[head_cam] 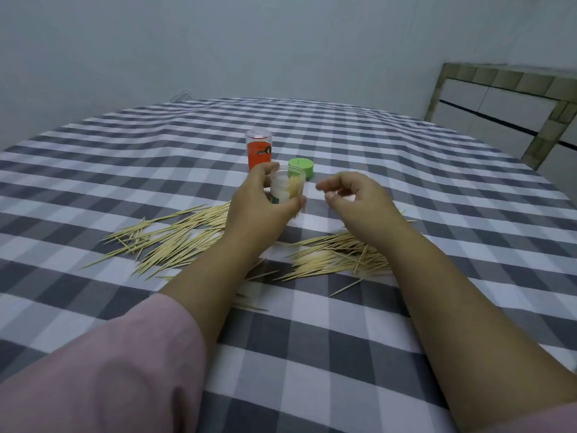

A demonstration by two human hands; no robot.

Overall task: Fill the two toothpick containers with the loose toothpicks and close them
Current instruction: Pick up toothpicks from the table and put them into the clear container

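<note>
My left hand [259, 201] grips a clear open toothpick container [285, 187] with a bunch of toothpicks standing in it. Its green lid [301, 168] lies on the cloth just behind. A second container [258, 150] with an orange label and a clear cap stands upright farther back. My right hand [352, 198] hovers just right of the open container, fingers loosely curled, nothing visibly held. Loose toothpicks lie in two heaps: one on the left [175, 235], one on the right [337, 256] under my right forearm.
The table is covered by a grey and white checked cloth [125, 170]. A few stray toothpicks [249, 306] lie between my forearms. A tiled counter with white cupboard doors [499, 107] stands at the far right behind the table.
</note>
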